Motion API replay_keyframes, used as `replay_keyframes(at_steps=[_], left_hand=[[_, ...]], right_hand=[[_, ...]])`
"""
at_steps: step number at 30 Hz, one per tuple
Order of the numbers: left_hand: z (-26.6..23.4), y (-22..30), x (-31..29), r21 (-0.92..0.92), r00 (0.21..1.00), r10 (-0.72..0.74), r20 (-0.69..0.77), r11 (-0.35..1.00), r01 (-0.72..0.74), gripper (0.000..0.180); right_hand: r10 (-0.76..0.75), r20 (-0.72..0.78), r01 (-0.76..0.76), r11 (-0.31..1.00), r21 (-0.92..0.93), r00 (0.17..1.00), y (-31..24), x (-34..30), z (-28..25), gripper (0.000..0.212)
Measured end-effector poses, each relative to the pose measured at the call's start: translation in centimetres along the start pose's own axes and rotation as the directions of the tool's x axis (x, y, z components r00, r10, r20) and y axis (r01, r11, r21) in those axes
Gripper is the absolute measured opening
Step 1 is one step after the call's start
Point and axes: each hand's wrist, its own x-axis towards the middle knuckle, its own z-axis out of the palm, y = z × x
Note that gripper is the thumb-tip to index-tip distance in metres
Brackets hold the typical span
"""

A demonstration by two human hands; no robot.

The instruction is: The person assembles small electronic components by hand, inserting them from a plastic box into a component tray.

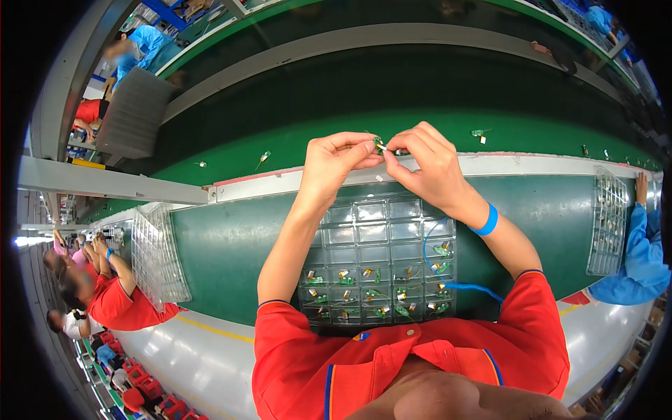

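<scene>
Your left hand (327,162) pinches a small green circuit board (379,143) between thumb and forefinger, above the near edge of the green belt (231,143), just past the pale rail (532,165) along the far edge of your workbench (227,241). Your right hand (432,162) meets it from the right, fingers bent and thumb drawn in close to the fingertips; you cannot tell from here whether they grip the board or a part attached to it. A blue wristband (484,220) circles your right wrist, and a blue cord (469,286) runs over the right edge of the clear compartment tray (371,233).

That tray lies below your forearms, reaching the workbench's near edge by your chest. More small boards with thin wires sit in its nearer rows and up its right side. On the belt, one loose board (479,133) lies to the right of your hands and another (263,159) to the left, near the rail. Toward the workbench's right end, another clear tray (607,224) stands beside a co-worker in blue (637,255).
</scene>
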Motion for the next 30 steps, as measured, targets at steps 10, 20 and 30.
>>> replay_keyframes(at_steps=[10,20,30], left_hand=[[1.0,0.3,-0.8,-0.046,0.991,0.133,-0.032,0.990,-0.134,0.020],[1.6,0.0,-1.0,-0.016,0.971,0.238,-0.020,0.971,-0.238,0.019],[2.2,0.3,-1.3,-0.128,0.970,0.219,-0.105,0.964,-0.231,0.017]], right_hand=[[0.580,0.280,-0.643,0.657,0.393,0.765,-1.5,0.3,-1.1,0.013],[0.637,0.356,-0.717,0.494,0.492,0.683,-1.5,0.6,-1.5,0.017],[0.374,-0.022,-0.364,0.913,0.185,0.927,-2.7,0.6,-1.4,0.022]])
